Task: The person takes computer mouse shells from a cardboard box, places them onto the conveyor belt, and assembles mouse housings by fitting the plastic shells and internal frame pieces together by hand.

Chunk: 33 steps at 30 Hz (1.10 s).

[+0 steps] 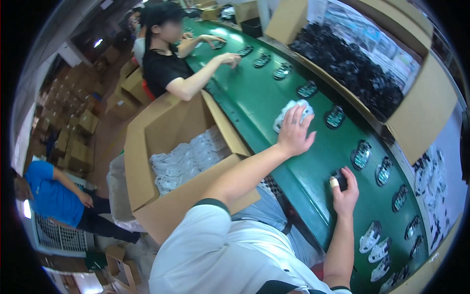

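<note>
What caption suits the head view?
Left hand on white parts, right hand holding a black part, over a green belt.

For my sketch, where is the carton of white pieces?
In the head view, the carton stands left of the green belt, between a person in black and the wearer's left arm.

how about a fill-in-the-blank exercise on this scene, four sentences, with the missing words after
1. The item partly covered by the person's left hand is coloured ____.
2. The small object in the right hand is coloured ____.
3. The long work surface beneath the rows of parts is coloured ____.
4. The person at the picture's left edge wears a shirt coloured ____.

Missing words: white; black; green; blue.
</note>
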{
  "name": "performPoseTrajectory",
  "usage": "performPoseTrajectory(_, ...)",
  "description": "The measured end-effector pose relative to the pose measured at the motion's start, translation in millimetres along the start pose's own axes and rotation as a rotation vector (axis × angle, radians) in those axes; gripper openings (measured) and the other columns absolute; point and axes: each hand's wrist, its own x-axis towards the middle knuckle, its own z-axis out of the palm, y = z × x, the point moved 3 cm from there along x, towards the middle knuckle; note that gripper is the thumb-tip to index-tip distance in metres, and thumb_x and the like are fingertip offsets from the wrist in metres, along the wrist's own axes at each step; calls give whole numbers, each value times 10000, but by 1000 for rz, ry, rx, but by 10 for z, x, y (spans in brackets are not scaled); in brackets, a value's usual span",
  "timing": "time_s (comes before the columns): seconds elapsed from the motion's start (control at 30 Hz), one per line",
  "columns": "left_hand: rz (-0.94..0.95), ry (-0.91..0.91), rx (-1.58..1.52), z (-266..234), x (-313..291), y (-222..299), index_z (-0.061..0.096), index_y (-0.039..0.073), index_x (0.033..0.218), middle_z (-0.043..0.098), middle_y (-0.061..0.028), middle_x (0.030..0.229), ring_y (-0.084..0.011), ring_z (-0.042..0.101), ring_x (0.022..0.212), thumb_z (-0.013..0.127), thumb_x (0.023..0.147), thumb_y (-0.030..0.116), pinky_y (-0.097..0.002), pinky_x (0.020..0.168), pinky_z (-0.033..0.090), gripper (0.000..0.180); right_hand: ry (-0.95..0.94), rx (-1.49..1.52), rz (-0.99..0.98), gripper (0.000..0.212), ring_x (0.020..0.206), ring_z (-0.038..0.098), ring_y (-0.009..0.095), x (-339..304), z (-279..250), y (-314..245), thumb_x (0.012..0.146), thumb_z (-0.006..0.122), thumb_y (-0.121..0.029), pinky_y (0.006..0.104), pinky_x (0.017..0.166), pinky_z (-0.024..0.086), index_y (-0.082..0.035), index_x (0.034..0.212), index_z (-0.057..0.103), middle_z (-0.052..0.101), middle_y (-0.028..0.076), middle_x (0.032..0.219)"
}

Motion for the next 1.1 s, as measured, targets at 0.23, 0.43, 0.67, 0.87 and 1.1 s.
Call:
performPoseTrajectory(0.23, -262, -590, 331, 519, 550, -128, 663, -9, 1250, 668, -181, 1205, -328, 562, 1252, 738, 750, 345, -547, 1237, 249, 617, -15, 135, 43, 438, 1290, 603, 311, -132, -174, 422, 920, 742, -131, 415, 1134, 441, 31, 1315, 645, 631, 193, 1407)
performPoseTrajectory(0.43, -117, -110, -167, 197, 381, -85, 625, -23, 1174, 612, -214, 1220, -379, 606, 1142, 788, 704, 219, -471, 1075, 468, 553, -28, 307, 52, 422, 1299, 585, 268, -48, 81, 481, 999, 669, -90, 388, 1124, 444, 41, 1392, 589, 611, 159, 1434)
performPoseTrajectory(0.67, 44, -572, -712, 82, -148, 1007, 632, -16, 1269, 641, -212, 1182, -368, 656, 1099, 860, 633, 236, -399, 923, 568, 721, 278, 732, 178, 423, 1278, 590, 245, 49, -285, 869, 1129, 481, -241, 354, 1063, 464, -12, 1485, 502, 602, 153, 1416)
performPoseTrajectory(0.87, -739, -306, -1373, 413, -562, 1246, 352, -68, 1528, 663, -194, 1205, -233, 698, 1020, 845, 768, 143, -350, 880, 587, 930, 53, 648, 225, 486, 1291, 560, 239, 23, -42, 804, 1127, 500, -325, 381, 1065, 477, -15, 1499, 475, 533, 139, 1479)
performPoseTrajectory(1.1, -594, -138, -1044, 222, -783, 1659, 433, -93, 1372, 652, -278, 1159, -460, 657, 1072, 703, 878, 370, -490, 924, 538, 730, -4, 771, 264, 490, 1207, 618, 307, 130, -186, 1026, 1098, 557, -305, 429, 1009, 534, 17, 1464, 515, 574, 196, 1407)
